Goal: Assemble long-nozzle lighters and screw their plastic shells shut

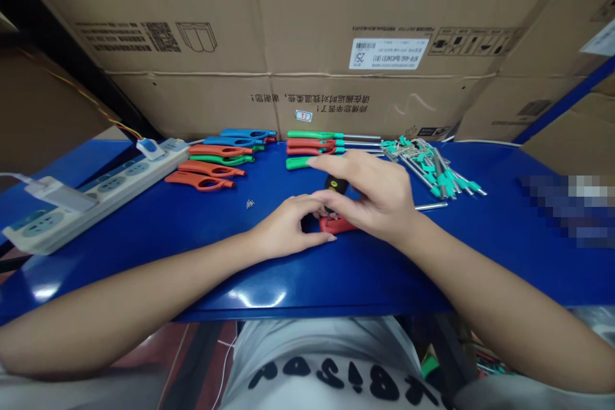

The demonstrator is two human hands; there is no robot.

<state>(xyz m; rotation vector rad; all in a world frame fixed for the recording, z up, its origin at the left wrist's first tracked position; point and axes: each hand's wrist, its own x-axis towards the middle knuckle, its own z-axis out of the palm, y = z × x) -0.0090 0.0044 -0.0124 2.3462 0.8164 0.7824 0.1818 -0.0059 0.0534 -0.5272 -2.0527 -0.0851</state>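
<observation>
My right hand (377,195) grips a short black screwdriver (336,184) with a yellow mark on its end. The screwdriver stands upright, its tip on a red lighter handle (339,224) that lies on the table. My left hand (288,227) steadies the left end of this handle, thumb on the near side and fingers on the far side. A metal tube (431,206) sticks out to the right, beyond my right hand. Left of my left hand lies a small heap of screws (250,204).
Orange, green and blue handle shells (211,170) lie at the back left. Several lighters with metal tubes (314,144) are stacked behind my hands. Metal tubes with teal parts (439,170) pile up to the right. A power strip (110,182) runs along the left; cardboard (269,93) stands behind.
</observation>
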